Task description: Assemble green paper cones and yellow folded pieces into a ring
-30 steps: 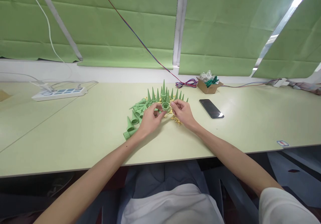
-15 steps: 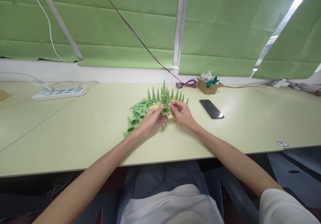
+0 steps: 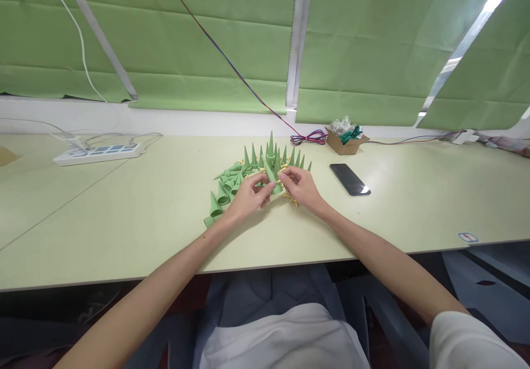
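My left hand (image 3: 253,193) is closed around a green plastic cone (image 3: 270,174) with a pointed tip and a wide collar. The cone leans, tip up and to the left, its wider end low by my thumb. Just to its right, my right hand (image 3: 301,186) has thumb and fingertips pinched together; whatever is between them is too small to make out. Behind my hands stands a row of upright green cones (image 3: 254,158). More green cones (image 3: 215,206) lie in a heap left of my left hand. Small yellow pieces (image 3: 291,198) are scattered under my right hand.
A black phone (image 3: 350,180) lies to the right. Farther back are a small cardboard box (image 3: 344,145) with plastic and green stuff inside, and a coiled red-blue cable (image 3: 308,137). A white power strip (image 3: 99,153) sits at the left. The table's front edge (image 3: 273,267) runs before me.
The cone in my left hand has turned: its open end faced me before, and now its side shows with the tip upward. My right hand has stayed nearly in place.
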`<state>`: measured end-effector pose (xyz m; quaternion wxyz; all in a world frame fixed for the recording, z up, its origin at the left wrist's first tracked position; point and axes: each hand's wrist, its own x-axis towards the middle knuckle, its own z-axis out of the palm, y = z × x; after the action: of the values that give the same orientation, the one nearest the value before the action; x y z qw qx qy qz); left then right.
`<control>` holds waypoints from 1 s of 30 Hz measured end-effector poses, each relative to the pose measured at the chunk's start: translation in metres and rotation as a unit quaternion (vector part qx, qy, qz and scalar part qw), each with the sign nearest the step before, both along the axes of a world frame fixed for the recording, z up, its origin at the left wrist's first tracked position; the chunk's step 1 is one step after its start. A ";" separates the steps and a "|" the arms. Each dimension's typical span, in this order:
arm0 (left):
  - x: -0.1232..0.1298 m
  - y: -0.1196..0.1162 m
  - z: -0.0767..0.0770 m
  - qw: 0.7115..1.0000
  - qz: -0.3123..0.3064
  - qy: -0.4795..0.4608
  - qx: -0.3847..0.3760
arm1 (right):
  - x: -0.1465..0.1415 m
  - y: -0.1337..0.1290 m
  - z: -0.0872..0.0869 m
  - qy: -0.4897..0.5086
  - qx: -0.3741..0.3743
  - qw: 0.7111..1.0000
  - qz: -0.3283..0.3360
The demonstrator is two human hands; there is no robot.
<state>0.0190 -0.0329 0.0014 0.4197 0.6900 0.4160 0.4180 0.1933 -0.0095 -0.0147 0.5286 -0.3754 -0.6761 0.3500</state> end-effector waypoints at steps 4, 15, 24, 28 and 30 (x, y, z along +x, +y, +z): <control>0.001 0.000 -0.003 0.991 0.064 0.048 0.103 | -0.001 0.001 0.001 0.010 -0.019 1.000 -0.004; 0.001 0.005 -0.013 0.957 0.091 0.101 0.256 | 0.000 0.010 -0.008 0.016 -0.034 0.999 -0.027; 0.003 0.002 -0.005 0.985 0.104 0.056 0.125 | -0.001 0.007 -0.004 0.071 -0.006 0.997 -0.032; 0.003 0.003 -0.002 0.998 0.048 0.036 0.004 | -0.001 0.005 -0.003 0.068 0.010 0.997 -0.023; 0.003 0.003 -0.001 0.999 0.023 0.011 -0.047 | -0.001 0.003 -0.002 0.058 0.013 0.998 -0.013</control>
<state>0.0221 -0.0300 0.0004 0.4371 0.6644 0.4554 0.4002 0.1925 -0.0064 -0.0170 0.5763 -0.3564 -0.6437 0.3557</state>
